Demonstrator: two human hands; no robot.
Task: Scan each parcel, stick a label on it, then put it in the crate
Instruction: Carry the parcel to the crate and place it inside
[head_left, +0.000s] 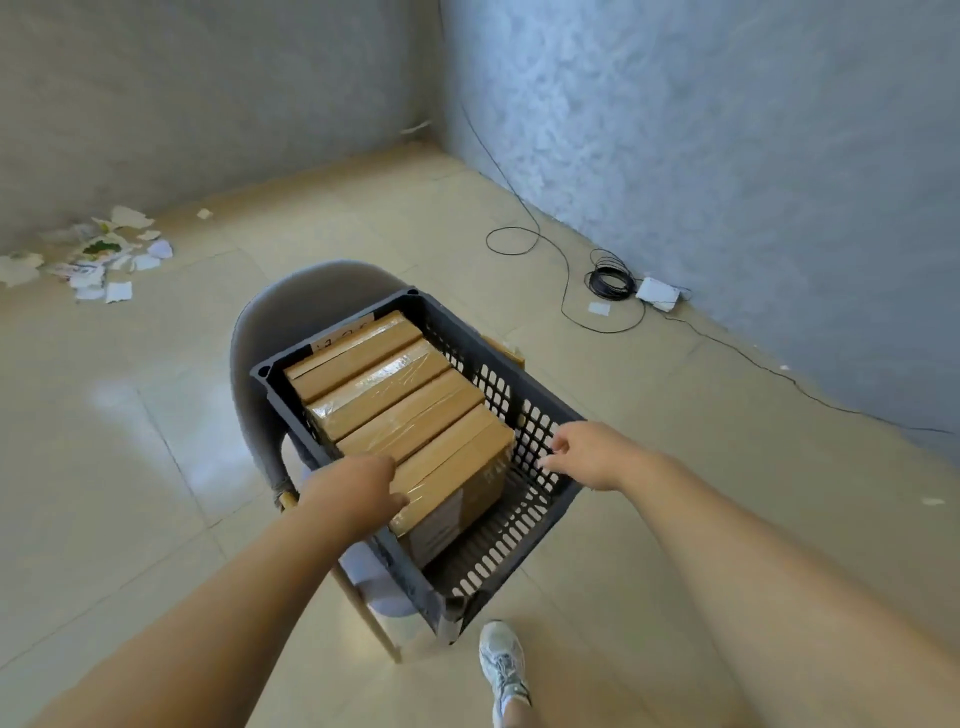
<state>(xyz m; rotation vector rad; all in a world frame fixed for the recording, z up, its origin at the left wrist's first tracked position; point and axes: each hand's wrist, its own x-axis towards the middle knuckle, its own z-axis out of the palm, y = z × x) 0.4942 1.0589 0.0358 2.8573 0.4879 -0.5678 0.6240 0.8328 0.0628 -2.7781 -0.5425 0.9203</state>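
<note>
— Crate?
— Dark perforated crate (498, 545), set on the seat of a grey chair (291, 312). Tiled floor all round.

— Parcels?
— Brown cardboard parcels (379, 384) stand on edge inside it, packed face to face in a row from the far end. Some are wrapped in clear tape. The nearest parcel (457, 467) closes the row, with bare crate floor between it and the near wall.

— Hands?
— Left hand (358, 488) grips that nearest parcel at its left top corner, fingers above and thumb below. Right hand (592, 454) is at the crate's right rim, fingers loosely curled and holding nothing. Cannot tell whether the fingertips touch the plastic.

— Anything else?
— One white shoe (501, 660) just beside the chair leg. Black cable (610, 283) coiled by the right wall. Paper scraps (104, 254) heaped against the left wall.
</note>
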